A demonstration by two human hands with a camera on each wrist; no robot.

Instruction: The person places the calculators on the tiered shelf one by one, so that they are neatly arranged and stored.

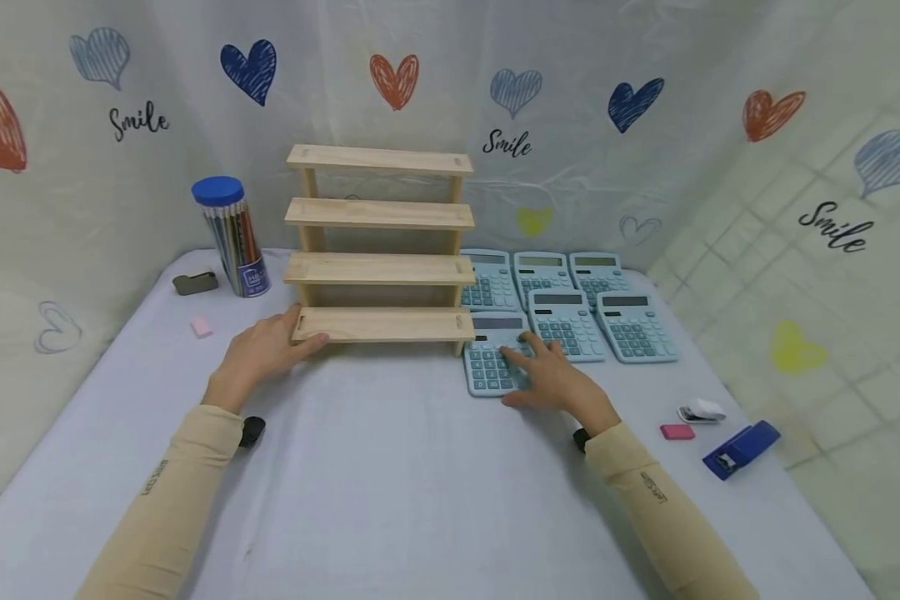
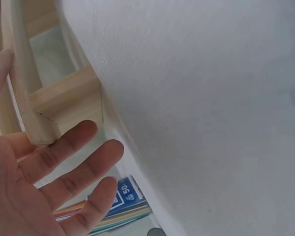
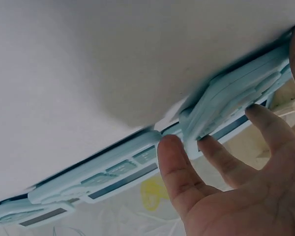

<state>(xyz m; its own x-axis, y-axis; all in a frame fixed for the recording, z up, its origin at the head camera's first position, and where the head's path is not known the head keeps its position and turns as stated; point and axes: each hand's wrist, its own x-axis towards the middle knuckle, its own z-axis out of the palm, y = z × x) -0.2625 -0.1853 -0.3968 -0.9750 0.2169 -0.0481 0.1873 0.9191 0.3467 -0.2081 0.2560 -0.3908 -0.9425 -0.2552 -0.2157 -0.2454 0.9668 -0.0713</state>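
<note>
A four-tier wooden step rack point(image 1: 381, 269) stands at the table's middle. My left hand point(image 1: 264, 346) is at the left end of its lowest plank, thumb on the front side and index finger round behind. In the left wrist view, the plank end point(image 2: 42, 129) lies between thumb and index finger; the other fingers stretch past it. My right hand point(image 1: 555, 379) rests spread fingertips on a light-blue calculator point(image 1: 487, 383) by the rack's right foot. In the right wrist view, two fingertips touch the calculator's point(image 3: 231, 98) face and the thumb is at its near edge.
More light-blue calculators point(image 1: 637, 333) lie in two rows at the right. A blue-lidded pencil tub point(image 1: 232, 242), a dark sharpener-like item point(image 1: 195, 284) and a pale pink eraser point(image 1: 201, 327) are at the left. A pink eraser point(image 1: 677, 432), white stapler point(image 1: 702, 411) and blue stapler point(image 1: 742, 448) lie right.
</note>
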